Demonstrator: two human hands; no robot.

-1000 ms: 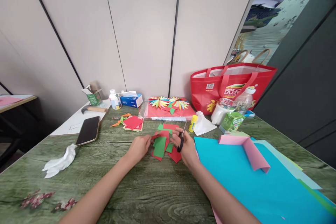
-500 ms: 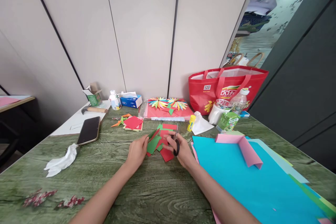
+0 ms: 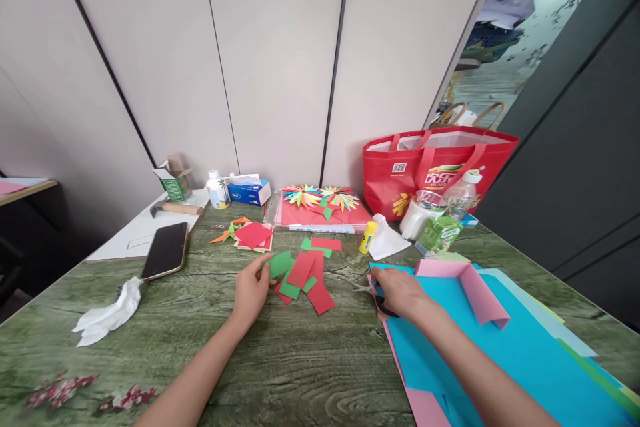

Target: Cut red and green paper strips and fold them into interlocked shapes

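Pinching a green paper piece (image 3: 280,265) between its thumb and fingers, the left hand (image 3: 250,288) is staying closed at the left edge of a loose cluster of cut paper. Beside it, a red rectangle (image 3: 301,270) is lying at a slant across other red and green pieces, and another red rectangle (image 3: 321,297) is lying at the cluster's near right corner. Just beyond, a red strip (image 3: 327,244) is overlapping small green scraps on the green wood-grain worktop (image 3: 280,373).

Well apart from the left, the right hand (image 3: 400,292) is clamping the dark handles of the scissors (image 3: 367,287) at the left edge of a large blue sheet (image 3: 450,333). Their blades are pointing left over the worktop and seem to be standing slightly parted, though blur is making that hard to judge. A folded pink strip (image 3: 485,293) is lying on the blue sheet, to the right of that hand. Beyond the scissors, a yellow glue stick (image 3: 367,237) is standing just beside a white tissue (image 3: 389,240). Farther left, a smartphone (image 3: 165,250) is lying near a hammer (image 3: 176,208).
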